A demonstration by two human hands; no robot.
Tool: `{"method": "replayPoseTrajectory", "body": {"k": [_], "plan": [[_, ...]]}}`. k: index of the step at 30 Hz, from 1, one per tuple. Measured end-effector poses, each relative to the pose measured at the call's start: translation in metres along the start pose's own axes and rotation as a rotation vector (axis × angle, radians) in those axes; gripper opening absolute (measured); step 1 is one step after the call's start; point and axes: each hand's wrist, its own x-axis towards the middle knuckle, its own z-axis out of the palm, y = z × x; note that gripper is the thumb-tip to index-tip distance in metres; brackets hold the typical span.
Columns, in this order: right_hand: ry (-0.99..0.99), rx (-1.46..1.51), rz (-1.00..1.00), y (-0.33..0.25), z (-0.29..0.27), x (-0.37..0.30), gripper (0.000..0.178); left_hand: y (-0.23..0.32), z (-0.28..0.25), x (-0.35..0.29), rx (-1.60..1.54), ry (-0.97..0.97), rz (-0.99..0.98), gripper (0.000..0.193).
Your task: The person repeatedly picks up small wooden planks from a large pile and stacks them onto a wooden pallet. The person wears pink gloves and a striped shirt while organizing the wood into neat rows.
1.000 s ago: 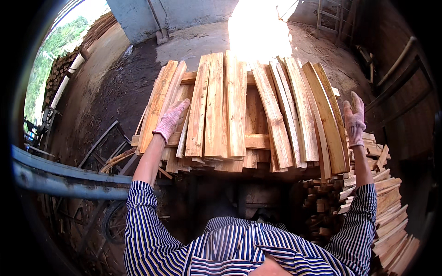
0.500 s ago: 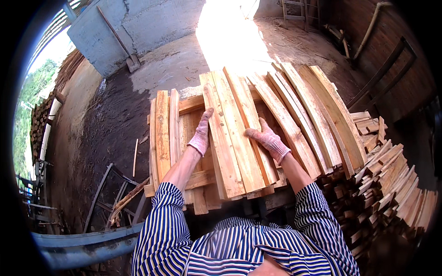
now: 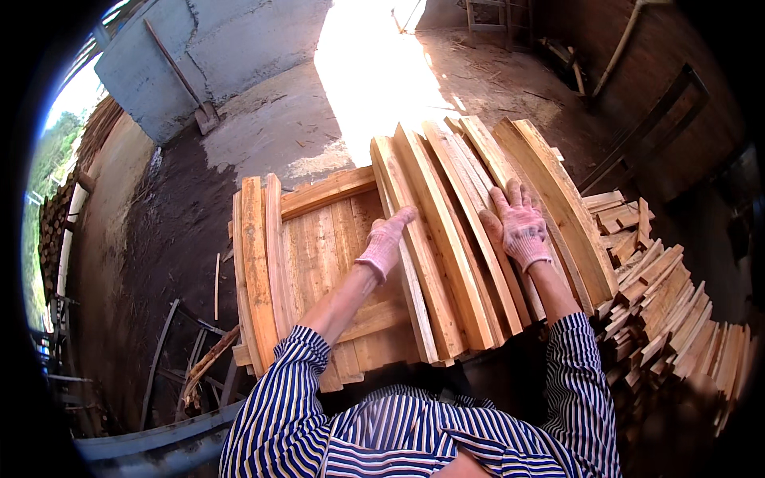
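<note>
Long pale sawn boards [image 3: 434, 263] lean together on the right half of a wooden stack. My left hand [image 3: 384, 243], in a pinkish knit glove, grips the left side of the leftmost leaning board, its finger ends partly hidden. Gloved the same way, my right hand [image 3: 522, 227] lies with fingers apart over the upper edges of the boards farther right. Flat boards [image 3: 319, 263] show below, to the left of the leaning group. Several narrow boards [image 3: 256, 263] lie along the stack's left edge, and a crosspiece [image 3: 328, 193] spans its far side.
Short wood offcuts [image 3: 661, 303] are piled at the right. A blue metal beam [image 3: 159, 436] and a metal frame [image 3: 163, 350] stand at the lower left. A shovel [image 3: 205, 118] leans on the concrete wall [image 3: 231, 40]. Bright sunlight falls on the floor beyond the stack.
The boards between my hands have shifted right and tipped against the others, baring more flat boards. My left hand moved right with them; my right hand moved onto the boards farther right.
</note>
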Motion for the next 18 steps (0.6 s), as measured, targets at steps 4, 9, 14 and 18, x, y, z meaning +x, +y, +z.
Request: {"method": "replayPoseTrajectory", "body": {"k": [4, 9, 14, 18], "plan": [[0.011, 0.006, -0.022, -0.008, 0.008, -0.001, 0.078, 0.005, -0.034, -0.016, 0.066, 0.302, -0.063, 0.114], [0.042, 0.013, -0.037, 0.000, 0.006, 0.001, 0.075, 0.036, -0.086, -0.040, 0.507, 0.499, -0.007, 0.090], [0.046, 0.022, -0.063, -0.013, -0.006, -0.003, 0.068, -0.015, -0.147, -0.022, 0.726, 0.622, -0.095, 0.113], [0.067, -0.001, -0.064, -0.005, 0.004, 0.001, 0.076, -0.031, -0.157, -0.011, 0.506, 0.523, 0.090, 0.089]]}}
